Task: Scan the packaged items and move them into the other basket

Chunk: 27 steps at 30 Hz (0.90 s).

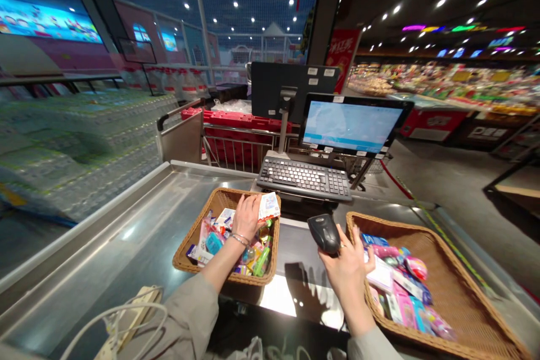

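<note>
My left hand (pixel 246 216) is over the left wicker basket (pixel 181 259), its fingers closed on a small white box with a red edge (pixel 270 206). Beneath that hand, the basket holds a jumble of small colourful packages (pixel 214 242). My right hand (pixel 348 267) grips a black barcode scanner (pixel 324 233), held above the metal counter between the two baskets. To its right stands a larger wicker basket (pixel 472 306), with several packaged items (pixel 400 292) gathered along its left side. The scanner's handle is mostly hidden by my fingers.
A black keyboard (pixel 306 176) lies behind the baskets, below a lit monitor (pixel 352 126) and a second, dark-backed screen (pixel 274 90). The metal counter (pixel 147 219) has a raised rim. Beside my left sleeve are a power strip (pixel 130 323) and white cables.
</note>
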Each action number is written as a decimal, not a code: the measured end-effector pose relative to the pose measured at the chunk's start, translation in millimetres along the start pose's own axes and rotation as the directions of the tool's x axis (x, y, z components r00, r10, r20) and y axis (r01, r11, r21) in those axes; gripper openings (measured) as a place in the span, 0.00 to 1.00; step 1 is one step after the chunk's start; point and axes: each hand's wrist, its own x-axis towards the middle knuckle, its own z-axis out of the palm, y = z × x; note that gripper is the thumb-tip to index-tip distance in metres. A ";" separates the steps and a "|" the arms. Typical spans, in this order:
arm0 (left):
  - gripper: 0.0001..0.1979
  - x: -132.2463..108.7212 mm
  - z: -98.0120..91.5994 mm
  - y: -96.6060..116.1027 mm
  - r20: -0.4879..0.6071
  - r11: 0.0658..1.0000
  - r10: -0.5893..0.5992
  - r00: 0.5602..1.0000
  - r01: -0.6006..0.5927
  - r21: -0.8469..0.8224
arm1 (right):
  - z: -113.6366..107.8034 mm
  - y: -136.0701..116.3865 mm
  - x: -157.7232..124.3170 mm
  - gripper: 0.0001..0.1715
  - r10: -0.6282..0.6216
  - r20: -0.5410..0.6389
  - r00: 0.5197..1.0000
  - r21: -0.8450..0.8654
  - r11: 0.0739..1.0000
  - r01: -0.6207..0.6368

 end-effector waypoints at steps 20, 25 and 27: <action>0.39 33.5 2.3 54.0 -0.130 0.996 0.041 0.991 -0.052 -0.076 | -17.3 -5.9 1.7 0.11 -0.072 0.063 0.995 -0.024 0.997 0.074; 0.39 36.4 7.0 58.5 -0.132 0.992 0.054 0.990 -0.068 -0.106 | -16.9 -3.8 1.9 0.10 -0.082 0.059 0.995 -0.016 0.996 0.083; 0.39 37.6 7.7 60.3 -0.123 0.991 0.055 0.991 -0.069 -0.111 | -16.6 -3.5 1.9 0.10 -0.093 0.052 0.994 -0.017 0.995 0.093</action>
